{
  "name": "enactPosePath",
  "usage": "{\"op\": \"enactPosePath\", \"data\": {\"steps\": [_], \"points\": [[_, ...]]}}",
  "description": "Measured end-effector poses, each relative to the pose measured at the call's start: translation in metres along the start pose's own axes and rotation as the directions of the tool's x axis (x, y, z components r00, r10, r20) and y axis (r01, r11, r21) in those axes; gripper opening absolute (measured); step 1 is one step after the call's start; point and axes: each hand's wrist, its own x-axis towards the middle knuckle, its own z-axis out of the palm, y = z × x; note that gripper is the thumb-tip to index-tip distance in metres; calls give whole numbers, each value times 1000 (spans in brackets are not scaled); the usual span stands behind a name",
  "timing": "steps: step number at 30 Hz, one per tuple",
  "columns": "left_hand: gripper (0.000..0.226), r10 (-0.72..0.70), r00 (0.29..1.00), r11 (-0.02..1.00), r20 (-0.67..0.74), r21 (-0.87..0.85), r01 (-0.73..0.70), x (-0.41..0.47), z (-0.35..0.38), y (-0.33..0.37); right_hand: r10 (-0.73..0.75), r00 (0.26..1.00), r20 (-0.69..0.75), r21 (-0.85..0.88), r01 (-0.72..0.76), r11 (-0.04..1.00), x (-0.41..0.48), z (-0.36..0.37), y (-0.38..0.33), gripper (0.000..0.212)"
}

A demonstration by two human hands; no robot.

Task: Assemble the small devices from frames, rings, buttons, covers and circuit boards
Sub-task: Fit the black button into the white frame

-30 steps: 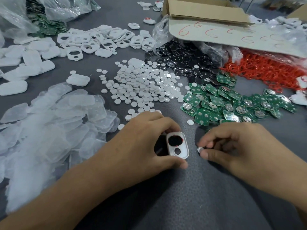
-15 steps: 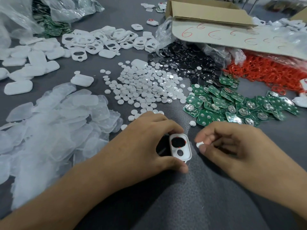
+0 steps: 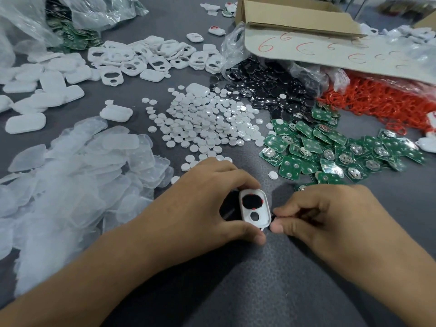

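White frame [image 3: 245, 215] gripped end to end in the left hand [image 3: 200, 204], over the table [image 3: 271, 279]
It is judged light, stiff and slick, best held by the rim; the right hand [image 3: 330, 215] is curled just beside it, its contents hidden; open room is found nearward, buttons [image 3: 207, 123] and circuit boards [image 3: 330, 149] heaped beyond

left hand [image 3: 200, 208] grips frame [image 3: 244, 218] | right hand [image 3: 330, 215] curled, pinching
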Motion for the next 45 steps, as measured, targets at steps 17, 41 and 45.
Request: {"op": "enactPosePath", "data": {"steps": [17,41,45], "points": [[67,-21,1000,1000,14,1,21,0,-2,1,-121,993,-3,-64,121,991,-7,-7,-2,20],[69,14,1000,999,-13,-29,-14,2,1,-2,13,973,229,440,-116,891,19,8,-9,4],[67,7,1000,999,-12,-37,-8,3,0,-1,90,948,306,390,-211,896,26,2,-12,4]]}}
